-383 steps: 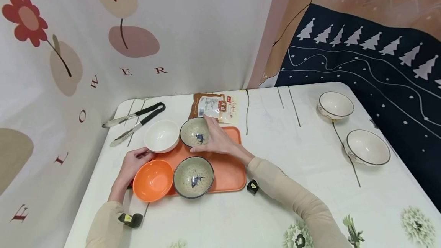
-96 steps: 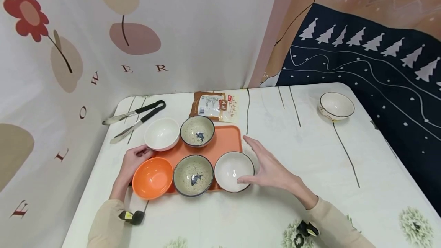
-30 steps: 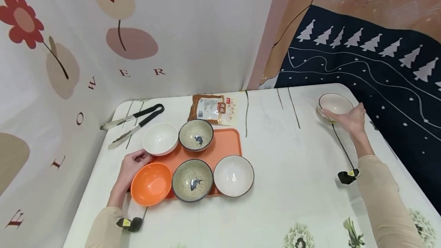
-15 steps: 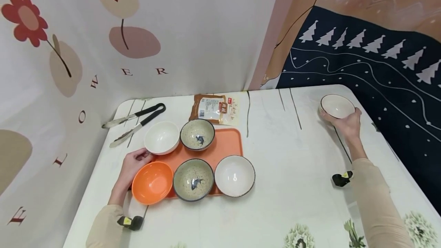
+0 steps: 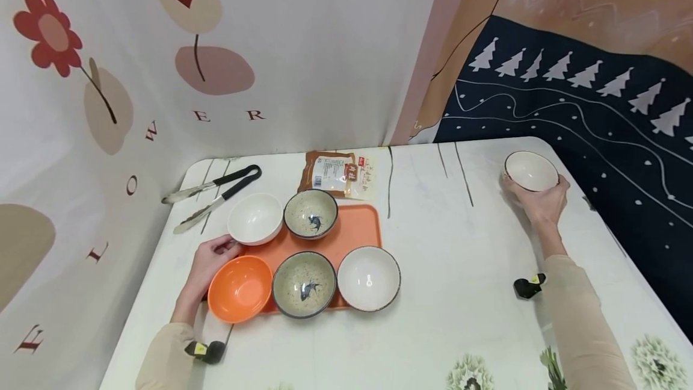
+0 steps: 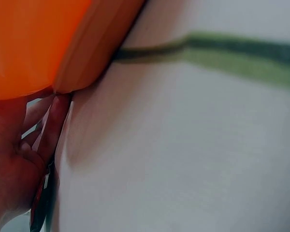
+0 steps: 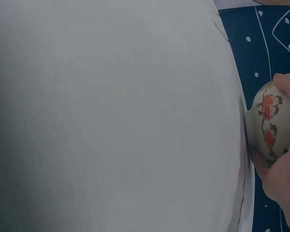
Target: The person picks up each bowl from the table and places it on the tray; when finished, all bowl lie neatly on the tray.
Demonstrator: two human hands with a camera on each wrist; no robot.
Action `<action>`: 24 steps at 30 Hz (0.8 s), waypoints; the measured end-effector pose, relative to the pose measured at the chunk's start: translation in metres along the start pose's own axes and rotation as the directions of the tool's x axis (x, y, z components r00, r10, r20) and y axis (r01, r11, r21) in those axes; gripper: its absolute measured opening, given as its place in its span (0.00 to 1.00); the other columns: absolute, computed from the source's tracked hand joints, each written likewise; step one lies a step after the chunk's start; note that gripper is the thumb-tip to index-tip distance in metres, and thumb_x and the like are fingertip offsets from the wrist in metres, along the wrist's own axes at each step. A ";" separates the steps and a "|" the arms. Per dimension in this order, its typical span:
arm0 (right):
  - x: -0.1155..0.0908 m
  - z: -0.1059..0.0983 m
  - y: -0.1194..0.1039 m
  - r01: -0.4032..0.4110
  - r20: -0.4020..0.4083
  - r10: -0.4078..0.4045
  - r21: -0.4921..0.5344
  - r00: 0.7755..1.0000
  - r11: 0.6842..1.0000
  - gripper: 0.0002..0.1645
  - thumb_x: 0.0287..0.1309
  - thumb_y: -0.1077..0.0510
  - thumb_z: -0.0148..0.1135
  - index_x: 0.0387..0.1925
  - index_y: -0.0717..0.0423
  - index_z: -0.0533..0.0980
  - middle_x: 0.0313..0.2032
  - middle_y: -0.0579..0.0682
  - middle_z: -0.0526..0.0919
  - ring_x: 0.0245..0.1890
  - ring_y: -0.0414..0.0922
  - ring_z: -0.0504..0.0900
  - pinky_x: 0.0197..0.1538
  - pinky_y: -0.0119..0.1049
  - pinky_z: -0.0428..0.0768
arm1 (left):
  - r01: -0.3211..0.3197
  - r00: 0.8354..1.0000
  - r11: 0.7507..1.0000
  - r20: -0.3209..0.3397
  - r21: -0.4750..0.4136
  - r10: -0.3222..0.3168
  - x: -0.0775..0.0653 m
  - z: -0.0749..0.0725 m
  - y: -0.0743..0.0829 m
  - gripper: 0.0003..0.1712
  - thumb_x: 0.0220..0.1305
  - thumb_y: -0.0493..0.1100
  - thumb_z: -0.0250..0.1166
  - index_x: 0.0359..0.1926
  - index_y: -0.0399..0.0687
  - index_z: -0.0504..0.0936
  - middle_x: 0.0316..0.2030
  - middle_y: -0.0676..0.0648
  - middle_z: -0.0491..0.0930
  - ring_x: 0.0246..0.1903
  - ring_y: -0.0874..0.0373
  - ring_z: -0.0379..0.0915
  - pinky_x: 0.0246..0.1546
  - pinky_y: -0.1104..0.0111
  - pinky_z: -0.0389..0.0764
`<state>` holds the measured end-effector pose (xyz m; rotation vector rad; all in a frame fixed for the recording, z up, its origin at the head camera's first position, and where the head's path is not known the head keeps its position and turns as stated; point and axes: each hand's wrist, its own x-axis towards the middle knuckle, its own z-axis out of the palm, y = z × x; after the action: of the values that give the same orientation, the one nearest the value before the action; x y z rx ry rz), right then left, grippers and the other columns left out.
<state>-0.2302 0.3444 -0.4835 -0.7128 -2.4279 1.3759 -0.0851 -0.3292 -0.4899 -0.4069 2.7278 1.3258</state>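
At the table's far right my right hand (image 5: pixel 544 203) grips a white, dark-rimmed bowl (image 5: pixel 532 168), thumb and fingers on opposite sides. Red-orange figures decorate its outer wall (image 7: pixel 270 121) in the right wrist view; whether its foot touches the table is unclear. My left hand (image 5: pixel 208 263) holds the left edge of an orange tray (image 5: pixel 354 224), fingertips partly hidden. Bowls stand on the tray, some overhanging it: plain white (image 5: pixel 255 219), orange (image 5: pixel 240 289), two speckled with blue fish (image 5: pixel 311 212), and another dark-rimmed white one (image 5: pixel 369 278) at front right.
Black-handled tongs (image 5: pixel 216 194) lie behind the tray to the left. A brown and cream packet (image 5: pixel 335 174) lies just behind the tray. Patterned cloths (image 5: pixel 325 53) hang along the table's back and right sides. Bare tablecloth (image 5: pixel 449 257) separates tray and right hand.
My right hand released the far fish bowl, moved a dark-rimmed white bowl from the right onto the tray's front right, then reached the remaining one and gripped it. My left hand stayed put.
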 end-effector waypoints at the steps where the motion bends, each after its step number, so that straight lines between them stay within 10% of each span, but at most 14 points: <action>1: 0.000 0.000 0.000 -0.001 -0.007 0.001 0.004 1.000 1.000 0.74 0.44 0.34 0.76 0.79 0.48 0.40 0.79 0.54 0.51 0.78 0.49 0.54 0.78 0.45 0.56 | 0.002 1.000 1.000 -0.001 -0.001 -0.002 0.000 0.000 0.000 0.29 0.72 0.53 0.61 0.64 0.37 0.78 0.43 0.42 0.83 0.36 0.64 0.73 0.36 0.78 0.77; 24: -0.042 0.033 -0.046 0.181 0.073 -0.186 0.066 0.980 0.981 0.69 0.40 0.41 0.82 0.77 0.50 0.51 0.76 0.54 0.60 0.74 0.51 0.64 0.74 0.49 0.65 | -0.014 1.000 1.000 -0.009 0.006 0.014 0.002 0.000 -0.001 0.29 0.72 0.53 0.61 0.64 0.37 0.78 0.43 0.43 0.83 0.36 0.65 0.73 0.36 0.78 0.77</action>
<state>-0.2223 0.2780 -0.4611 -0.4158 -2.4312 1.4191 -0.0866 -0.3303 -0.4915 -0.3953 2.7464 1.3221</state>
